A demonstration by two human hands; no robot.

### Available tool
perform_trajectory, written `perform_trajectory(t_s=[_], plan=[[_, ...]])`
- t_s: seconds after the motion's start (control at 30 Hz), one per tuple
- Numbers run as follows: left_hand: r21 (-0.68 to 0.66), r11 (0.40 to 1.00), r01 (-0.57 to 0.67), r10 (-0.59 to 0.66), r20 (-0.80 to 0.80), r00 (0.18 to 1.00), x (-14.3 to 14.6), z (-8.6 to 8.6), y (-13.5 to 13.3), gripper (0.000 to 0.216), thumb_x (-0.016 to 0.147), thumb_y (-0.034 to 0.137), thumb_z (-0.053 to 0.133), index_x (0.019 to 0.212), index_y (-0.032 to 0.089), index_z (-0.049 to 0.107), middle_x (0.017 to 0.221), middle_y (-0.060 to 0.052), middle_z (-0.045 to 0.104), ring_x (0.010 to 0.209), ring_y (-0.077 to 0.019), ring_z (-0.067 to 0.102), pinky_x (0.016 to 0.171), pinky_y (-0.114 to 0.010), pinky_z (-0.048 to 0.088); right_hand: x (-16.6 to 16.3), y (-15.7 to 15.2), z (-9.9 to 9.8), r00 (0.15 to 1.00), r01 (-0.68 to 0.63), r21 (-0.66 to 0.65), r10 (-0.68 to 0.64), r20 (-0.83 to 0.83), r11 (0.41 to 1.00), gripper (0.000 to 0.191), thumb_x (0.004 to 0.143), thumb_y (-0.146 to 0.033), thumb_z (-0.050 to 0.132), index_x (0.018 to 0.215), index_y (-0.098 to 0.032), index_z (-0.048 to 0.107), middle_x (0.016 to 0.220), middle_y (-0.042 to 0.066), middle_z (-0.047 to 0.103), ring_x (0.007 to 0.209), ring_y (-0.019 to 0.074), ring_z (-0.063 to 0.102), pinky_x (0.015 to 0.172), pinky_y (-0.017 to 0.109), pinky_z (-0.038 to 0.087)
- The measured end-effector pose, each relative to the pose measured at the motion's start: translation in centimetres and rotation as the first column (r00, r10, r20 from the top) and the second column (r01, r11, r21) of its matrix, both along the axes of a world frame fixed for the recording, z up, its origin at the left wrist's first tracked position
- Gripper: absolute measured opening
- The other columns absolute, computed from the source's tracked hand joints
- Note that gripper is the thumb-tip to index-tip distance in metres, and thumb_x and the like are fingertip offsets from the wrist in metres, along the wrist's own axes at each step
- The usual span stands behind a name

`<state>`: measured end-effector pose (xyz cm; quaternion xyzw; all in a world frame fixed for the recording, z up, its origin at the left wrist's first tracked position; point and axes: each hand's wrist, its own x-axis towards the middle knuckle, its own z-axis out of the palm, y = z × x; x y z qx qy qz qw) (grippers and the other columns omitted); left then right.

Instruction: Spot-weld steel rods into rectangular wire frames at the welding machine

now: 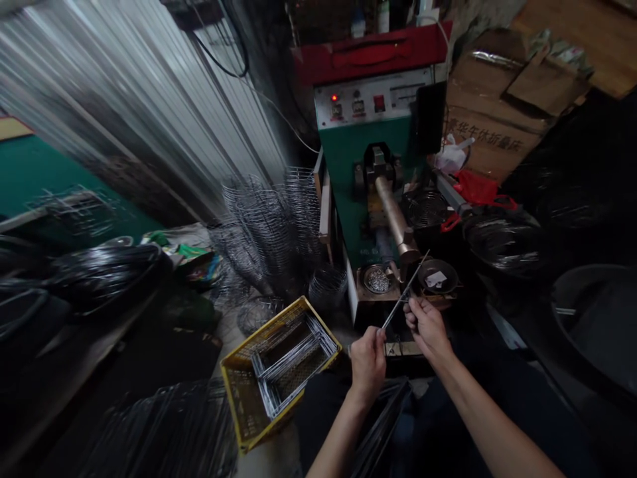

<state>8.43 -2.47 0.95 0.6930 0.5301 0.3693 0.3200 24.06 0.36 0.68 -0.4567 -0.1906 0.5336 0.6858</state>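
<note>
Both of my hands grip one thin metal wire piece (405, 291) that slants up to the right. My left hand (368, 362) is closed around its lower end. My right hand (426, 325) pinches it higher up, close to the brass-coloured arm (395, 219) of a green and red machine (371, 133). The wire's tip reaches just under the end of that arm. More dark wire pieces (381, 425) lie across my lap below my left forearm.
A yellow plastic crate (239, 398) holding wire frames sits at lower left. Stacks of wire baskets (269, 226) stand behind it. Small round dishes (438, 275) rest on the machine's base. Cardboard boxes (497, 99) are at the upper right, dark tubs (592, 318) to the right.
</note>
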Motion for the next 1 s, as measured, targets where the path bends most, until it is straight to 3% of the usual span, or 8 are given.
perform_trajectory(t_s=[0.37,1.0], plan=[[0.066,0.996,-0.067,0.071,-0.049,0.996,0.3,0.6,0.0,0.030,0.096,0.028,0.039,0.069,0.020,0.051,0.057,0.003,0.050,0.051,-0.0108,0.046,0.053,-0.022,0.030,-0.6,0.8,0.4,0.999,0.006,0.016,-0.006,-0.034,1.000,0.037,0.060,-0.041,0.085,0.073,-0.016,0.060,0.062,-0.003,0.057,0.046,0.0023,0.041,0.039,0.014,0.028],[0.055,0.995,-0.081,0.081,0.012,0.997,0.5,1.5,0.2,0.031,0.096,0.029,0.038,0.069,0.020,0.050,0.057,0.002,0.048,0.051,-0.0111,0.045,0.053,-0.022,0.031,-0.5,1.2,1.3,0.999,0.004,0.037,-0.002,-0.037,0.999,0.038,0.058,-0.040,0.087,0.071,-0.017,0.059,0.061,-0.004,0.057,0.046,0.0016,0.040,0.038,0.011,0.030]])
